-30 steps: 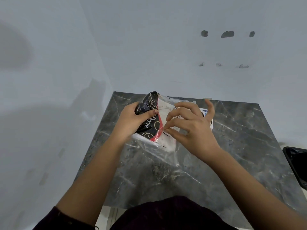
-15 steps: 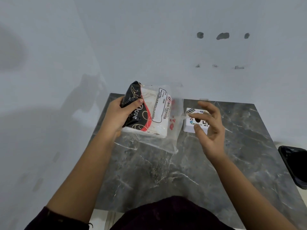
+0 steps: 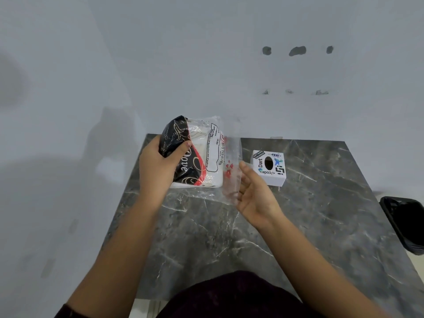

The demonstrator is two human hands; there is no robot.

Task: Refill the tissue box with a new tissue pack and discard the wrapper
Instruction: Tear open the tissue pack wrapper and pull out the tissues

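A tissue pack in a black, red and clear plastic wrapper is held above the table's far left part, with my left hand gripping its black end. The wrapper's loose clear end hangs to the right. My right hand is palm up, fingers apart, right beside that loose end; I cannot tell whether it touches. A small white tissue box with stickers and a dark oval slot on top stands on the table to the right of the pack.
The grey marble table meets a pale wall at the back and left. A black bin with a liner sits off the table's right edge. My dark-clothed lap is at the near edge.
My right hand let go of the pack and moved right, then turned palm up under the wrapper's loose end. My left hand lifted the pack up and left, uncovering the white box.
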